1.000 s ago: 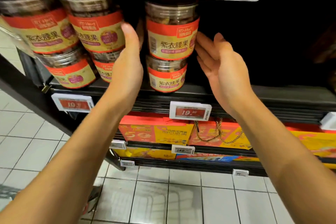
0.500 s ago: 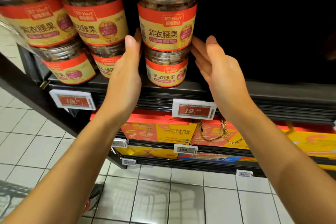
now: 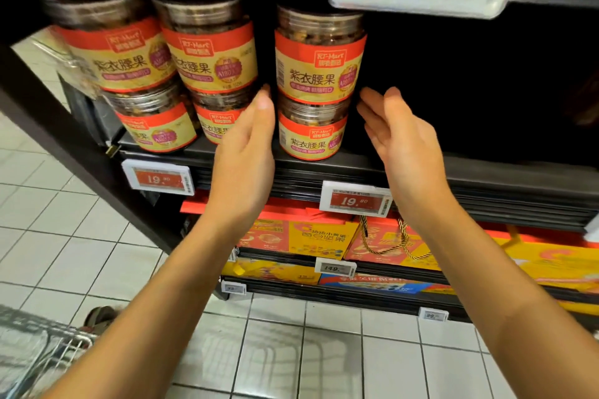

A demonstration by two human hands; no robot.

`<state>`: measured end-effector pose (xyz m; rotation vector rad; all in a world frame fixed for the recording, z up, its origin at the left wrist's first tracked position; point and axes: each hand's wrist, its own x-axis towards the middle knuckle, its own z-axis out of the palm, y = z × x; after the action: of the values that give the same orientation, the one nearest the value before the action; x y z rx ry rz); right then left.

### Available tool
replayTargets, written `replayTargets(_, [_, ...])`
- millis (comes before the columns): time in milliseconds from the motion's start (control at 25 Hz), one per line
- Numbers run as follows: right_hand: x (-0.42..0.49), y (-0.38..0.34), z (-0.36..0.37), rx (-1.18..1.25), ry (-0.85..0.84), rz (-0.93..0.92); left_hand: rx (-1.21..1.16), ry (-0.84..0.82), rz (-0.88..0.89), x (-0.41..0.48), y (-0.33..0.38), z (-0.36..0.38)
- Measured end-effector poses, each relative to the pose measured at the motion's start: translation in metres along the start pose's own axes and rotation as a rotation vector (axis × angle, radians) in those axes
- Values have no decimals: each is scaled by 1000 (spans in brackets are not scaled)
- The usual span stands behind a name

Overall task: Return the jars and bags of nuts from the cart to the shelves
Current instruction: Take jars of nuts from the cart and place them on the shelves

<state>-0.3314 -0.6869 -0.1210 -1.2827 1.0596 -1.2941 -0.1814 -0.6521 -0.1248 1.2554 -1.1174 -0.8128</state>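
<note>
Right hand (image 3: 405,146) has left jar stack (image 3: 319,74); left hand (image 3: 249,152) overlaps neighbouring jars (image 3: 210,55), fingers (image 3: 371,100) straight.

Bare left grip (image 3: 246,152) and bare right grip (image 3: 402,139) on bare, slender forearms (image 3: 181,269).

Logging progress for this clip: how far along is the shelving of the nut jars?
Done: six jars stand on the shelf in three stacks of two. In hand: nothing; the left hand and right hand flank the right stack, fingers straight. Left: cannot tell; only a corner of the cart shows, its contents out of view.
</note>
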Motion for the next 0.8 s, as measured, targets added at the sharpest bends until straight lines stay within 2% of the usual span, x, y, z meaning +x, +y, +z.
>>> replayTargets(80, [-24, -10, -4, -39, 17, 54, -15, 105, -98, -23, 18, -11])
replayTargets(200, [-84, -27, 0, -97, -132, 196, -115, 134, -293, -86, 55, -36])
replayTargets(280, [-125, -49, 13, -87, -263, 242, -137, 205, -353, -135, 91, -65])
replayTargets(520, [-238, -107, 89, -47, -744, 323, -128, 558, -552, -280, 167, -145])
replayTargets(800, [-370, -130, 248, -16, -1328, 319, -222, 1242, -545, -452, 195, -270])
